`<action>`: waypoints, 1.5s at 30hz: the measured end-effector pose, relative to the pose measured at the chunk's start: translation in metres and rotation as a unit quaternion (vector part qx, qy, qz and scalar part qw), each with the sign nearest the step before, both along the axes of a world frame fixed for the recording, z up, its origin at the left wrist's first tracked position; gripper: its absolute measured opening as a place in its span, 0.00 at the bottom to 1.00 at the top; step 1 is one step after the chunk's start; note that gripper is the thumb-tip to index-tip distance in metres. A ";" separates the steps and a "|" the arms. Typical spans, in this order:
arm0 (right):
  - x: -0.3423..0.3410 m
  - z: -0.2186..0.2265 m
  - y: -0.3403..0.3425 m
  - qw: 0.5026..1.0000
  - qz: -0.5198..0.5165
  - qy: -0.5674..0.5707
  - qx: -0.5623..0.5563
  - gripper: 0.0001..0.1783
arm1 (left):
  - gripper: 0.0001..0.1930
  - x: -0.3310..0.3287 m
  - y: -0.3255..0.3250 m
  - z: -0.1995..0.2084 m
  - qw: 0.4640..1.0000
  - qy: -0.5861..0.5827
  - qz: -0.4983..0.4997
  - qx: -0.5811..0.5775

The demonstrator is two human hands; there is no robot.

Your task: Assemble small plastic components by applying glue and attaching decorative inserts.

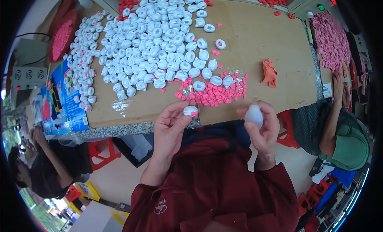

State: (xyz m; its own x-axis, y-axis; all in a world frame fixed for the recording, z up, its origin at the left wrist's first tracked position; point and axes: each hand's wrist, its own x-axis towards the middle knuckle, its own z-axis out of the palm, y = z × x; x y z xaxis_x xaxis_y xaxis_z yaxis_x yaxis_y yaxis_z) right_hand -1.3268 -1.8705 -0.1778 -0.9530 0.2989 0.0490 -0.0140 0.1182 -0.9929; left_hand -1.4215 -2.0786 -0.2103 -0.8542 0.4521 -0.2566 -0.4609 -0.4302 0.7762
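My left hand [170,128] pinches a small rounded white plastic piece [189,110] with a pink bit on it, just above the table's front edge. In my right hand [266,130] is a small white squeeze bottle [254,116], its narrow nozzle pointing away from me. The bottle and the piece are apart. Beyond my hands lies a spread of small pink pieces [215,95], partly on clear plastic. A large group of similar white pieces [159,44] covers the table behind them.
An orange cloth [269,73] lies crumpled on the cardboard table top [293,40]. White pieces with pink bits [81,68] stand at the left beside a blue printed sheet [66,98]. Pink parts fill a red tray [64,36]. Co-workers sit left [52,164] and right [347,144].
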 end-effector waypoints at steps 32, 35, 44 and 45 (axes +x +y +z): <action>-0.024 -0.017 -0.016 0.994 -0.089 -0.016 -0.060 0.21 | 0.13 -0.094 -0.109 0.017 0.787 0.299 0.370 -0.392; -0.029 -0.014 -0.018 0.982 -0.100 -0.024 -0.161 0.20 | 0.10 -0.056 -0.084 0.021 0.812 0.314 0.295 -0.393; -0.019 -0.026 -0.008 0.986 -0.007 0.080 -0.147 0.23 | 0.20 0.009 0.044 0.028 0.962 0.198 -0.140 -0.123; -0.018 -0.025 -0.009 0.986 -0.009 0.083 -0.147 0.23 | 0.23 0.010 0.052 0.027 0.977 0.134 -0.160 -0.050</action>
